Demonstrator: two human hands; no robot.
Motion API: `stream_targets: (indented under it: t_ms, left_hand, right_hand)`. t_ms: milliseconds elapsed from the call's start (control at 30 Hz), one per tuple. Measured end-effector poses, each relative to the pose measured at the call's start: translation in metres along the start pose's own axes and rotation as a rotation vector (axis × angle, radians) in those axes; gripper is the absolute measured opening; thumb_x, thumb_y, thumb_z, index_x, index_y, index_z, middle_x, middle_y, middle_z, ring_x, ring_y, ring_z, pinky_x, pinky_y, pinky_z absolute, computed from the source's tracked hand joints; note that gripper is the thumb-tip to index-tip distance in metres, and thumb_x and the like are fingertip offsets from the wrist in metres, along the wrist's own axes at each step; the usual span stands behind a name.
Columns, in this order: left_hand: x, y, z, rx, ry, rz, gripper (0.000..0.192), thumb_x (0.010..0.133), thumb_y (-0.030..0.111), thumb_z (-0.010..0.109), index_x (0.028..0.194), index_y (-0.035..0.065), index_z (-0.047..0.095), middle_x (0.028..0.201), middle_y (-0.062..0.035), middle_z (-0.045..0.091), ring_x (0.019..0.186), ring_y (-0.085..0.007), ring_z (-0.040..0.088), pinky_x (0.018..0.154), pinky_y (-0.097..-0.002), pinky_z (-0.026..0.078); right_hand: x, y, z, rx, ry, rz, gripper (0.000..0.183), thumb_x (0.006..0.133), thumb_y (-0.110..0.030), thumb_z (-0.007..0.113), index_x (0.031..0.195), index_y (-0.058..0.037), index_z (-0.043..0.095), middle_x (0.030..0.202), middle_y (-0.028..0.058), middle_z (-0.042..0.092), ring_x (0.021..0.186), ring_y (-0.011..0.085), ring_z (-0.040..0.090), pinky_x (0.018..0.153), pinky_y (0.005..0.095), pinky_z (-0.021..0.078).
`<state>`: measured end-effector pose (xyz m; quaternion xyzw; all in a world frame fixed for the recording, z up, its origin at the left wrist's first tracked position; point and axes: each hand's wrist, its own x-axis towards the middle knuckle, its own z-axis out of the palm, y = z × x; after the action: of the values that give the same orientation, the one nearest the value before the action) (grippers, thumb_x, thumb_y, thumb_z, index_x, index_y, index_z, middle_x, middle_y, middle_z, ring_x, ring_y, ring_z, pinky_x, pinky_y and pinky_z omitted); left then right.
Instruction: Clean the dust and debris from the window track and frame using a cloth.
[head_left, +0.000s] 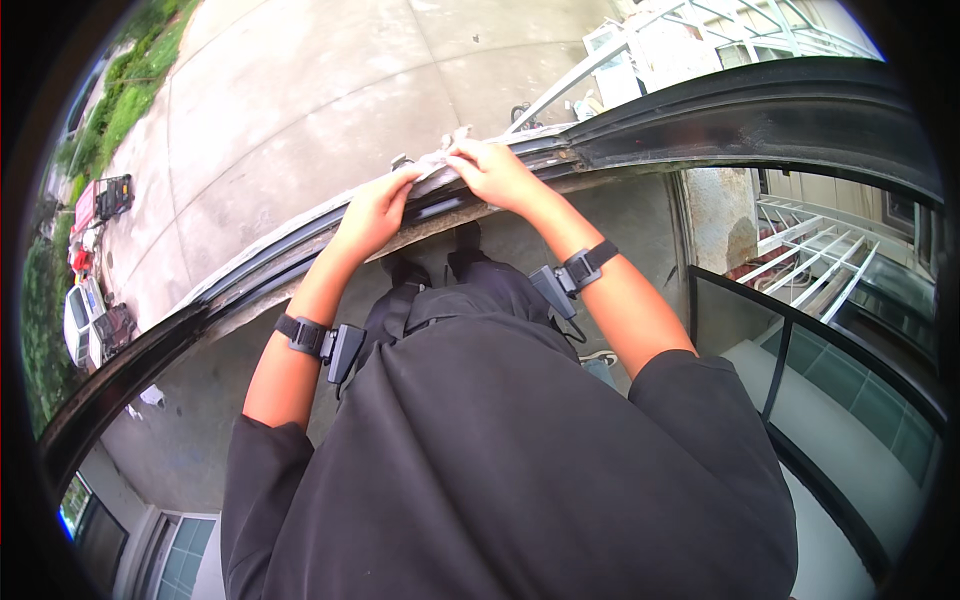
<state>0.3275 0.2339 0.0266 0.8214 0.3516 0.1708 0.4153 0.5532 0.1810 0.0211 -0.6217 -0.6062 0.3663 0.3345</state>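
Note:
My left hand and my right hand meet over a dark metal window frame with long tracks. Between them is a crumpled whitish cloth, which looks thin and lies across the frame's outer edge. The fingertips of my left hand pinch its near left end. Thumb and forefinger of my right hand grip its right part, and a bit of it sticks up beyond the fingers. A small object, too unclear to name, is just past the frame beside the cloth.
Far below, beyond the frame, lies a concrete yard with parked vehicles at the left. White metal bars rise at the upper right. A dark-framed glass panel stands at my right. My shoes are close behind the sill.

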Motion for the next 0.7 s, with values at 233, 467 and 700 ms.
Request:
stream_targets:
  t_ms: [233,467,700]
  left_hand:
    - [0.06,0.027,0.065,-0.083,0.043,0.176,0.02,0.096,0.009,0.057,0.113,0.0036,0.065,0.093,-0.023,0.067,0.087,-0.04,0.067,0.076,-0.0396,0.052]
    - [0.043,0.006,0.048,-0.09,0.182,-0.089,0.02,0.098,0.011,0.055,0.112,0.0009,0.064,0.086,-0.0192,0.068,0.08,-0.0248,0.067,0.077,-0.0341,0.051]
    - [-0.031,-0.031,0.01,-0.154,0.238,-0.257,0.019,0.097,0.01,0.056,0.111,0.0008,0.064,0.08,-0.0147,0.066,0.071,-0.019,0.061,0.07,-0.0314,0.049]
  right_hand:
    - [-0.03,0.023,-0.07,-0.357,0.149,0.091,0.018,0.093,-0.016,0.06,0.101,0.0005,0.064,0.091,0.021,0.067,0.086,0.0367,0.066,0.078,0.0431,0.0515]
    - [-0.044,0.063,-0.053,-1.047,-0.044,0.383,0.024,0.088,-0.015,0.056,0.098,0.0026,0.069,0.114,0.0211,0.062,0.107,0.0338,0.057,0.092,0.0429,0.0488]
    - [-0.034,0.069,-0.044,-1.109,-0.109,0.474,0.035,0.094,-0.029,0.05,0.098,-0.0022,0.072,0.109,0.0191,0.065,0.108,0.035,0.058,0.094,0.0463,0.0489]
